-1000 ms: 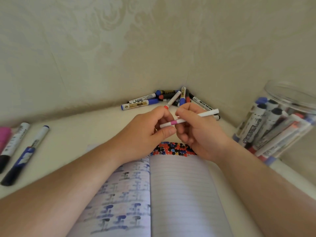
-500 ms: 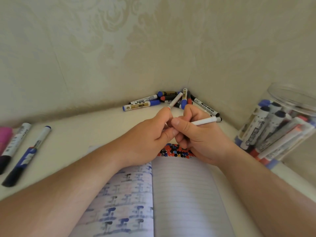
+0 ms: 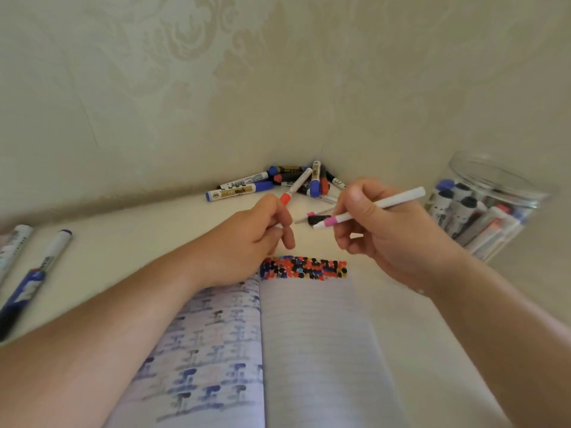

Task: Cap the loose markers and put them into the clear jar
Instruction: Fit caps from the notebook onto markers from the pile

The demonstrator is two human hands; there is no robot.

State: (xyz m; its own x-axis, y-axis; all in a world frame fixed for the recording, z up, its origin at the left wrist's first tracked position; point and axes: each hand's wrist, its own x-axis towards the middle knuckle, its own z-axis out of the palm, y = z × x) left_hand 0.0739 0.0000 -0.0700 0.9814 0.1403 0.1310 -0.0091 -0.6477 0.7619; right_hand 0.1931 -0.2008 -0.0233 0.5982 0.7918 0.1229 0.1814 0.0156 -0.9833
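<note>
My right hand (image 3: 386, 239) grips a thin white pen with a pink band (image 3: 395, 200), its banded end pointing left. My left hand (image 3: 253, 239) hovers a short gap to the left of that end with its fingers curled. A small pale spot shows between its fingers, and I cannot tell whether it is a cap. The clear jar (image 3: 533, 196) stands at the right with several capped markers leaning inside. A pile of loose markers (image 3: 247, 188) lies in the far corner, and a red-capped one (image 3: 295, 188) points toward my left hand.
An open notebook (image 3: 309, 350) with coloured ink marks lies under my forearms. Two markers (image 3: 46, 264) lie at the left edge. A thin pen with pink and black parts (image 3: 313, 217) rests on the table behind the held pen. Walls close off the back and right.
My hands were joined at the pen's banded end. They have come apart: the right hand moved right and up with the pen, and the left hand let go of it.
</note>
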